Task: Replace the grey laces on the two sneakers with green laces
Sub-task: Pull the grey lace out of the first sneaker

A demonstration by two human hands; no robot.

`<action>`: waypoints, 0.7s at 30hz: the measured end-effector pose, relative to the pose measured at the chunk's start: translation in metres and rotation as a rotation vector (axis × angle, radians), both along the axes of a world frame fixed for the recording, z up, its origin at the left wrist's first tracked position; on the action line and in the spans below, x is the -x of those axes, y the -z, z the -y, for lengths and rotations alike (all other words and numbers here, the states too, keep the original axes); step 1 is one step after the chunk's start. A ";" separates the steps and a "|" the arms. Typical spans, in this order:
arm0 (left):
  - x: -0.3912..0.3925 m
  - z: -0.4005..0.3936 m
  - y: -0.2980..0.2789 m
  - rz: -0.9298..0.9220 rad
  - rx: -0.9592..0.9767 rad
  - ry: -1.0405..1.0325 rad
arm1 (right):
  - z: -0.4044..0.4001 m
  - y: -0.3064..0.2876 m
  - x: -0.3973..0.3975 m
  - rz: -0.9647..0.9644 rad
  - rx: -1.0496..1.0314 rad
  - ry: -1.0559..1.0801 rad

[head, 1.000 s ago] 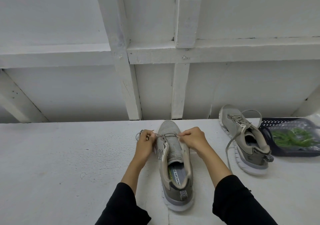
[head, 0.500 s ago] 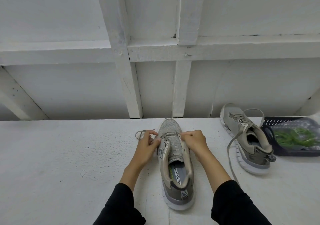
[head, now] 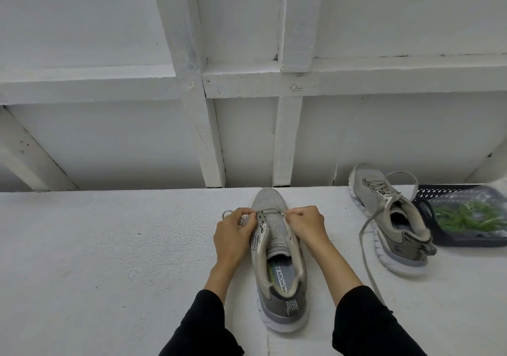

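Both hands slid toeward; left hand point(head: 233, 235) and right hand point(head: 306, 225) pinch grey lace point(head: 270, 213); sneaker point(head: 277, 257) toe points away.

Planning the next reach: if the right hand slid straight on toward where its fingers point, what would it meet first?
The right hand points left across the near sneaker; past its tongue it would probably meet the left hand.
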State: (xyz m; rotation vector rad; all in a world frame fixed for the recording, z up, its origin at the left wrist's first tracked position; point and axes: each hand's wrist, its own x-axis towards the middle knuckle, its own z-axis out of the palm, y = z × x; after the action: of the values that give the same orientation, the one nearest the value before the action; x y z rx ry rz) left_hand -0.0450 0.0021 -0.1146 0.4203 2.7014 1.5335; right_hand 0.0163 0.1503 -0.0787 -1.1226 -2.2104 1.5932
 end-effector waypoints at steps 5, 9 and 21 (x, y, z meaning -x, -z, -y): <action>-0.015 -0.021 0.002 0.121 -0.293 -0.222 | 0.003 -0.003 -0.003 -0.015 -0.049 -0.008; -0.013 -0.019 0.002 0.221 -0.461 -0.383 | 0.006 -0.004 -0.004 -0.015 -0.071 0.007; 0.010 -0.005 -0.012 0.086 0.010 -0.108 | -0.025 -0.020 -0.003 0.150 -0.373 -0.166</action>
State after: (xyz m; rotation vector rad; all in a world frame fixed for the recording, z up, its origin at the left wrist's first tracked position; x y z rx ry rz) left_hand -0.0550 0.0070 -0.1029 0.2065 2.7058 1.5239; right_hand 0.0193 0.1754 -0.0589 -0.9981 -2.6167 1.1072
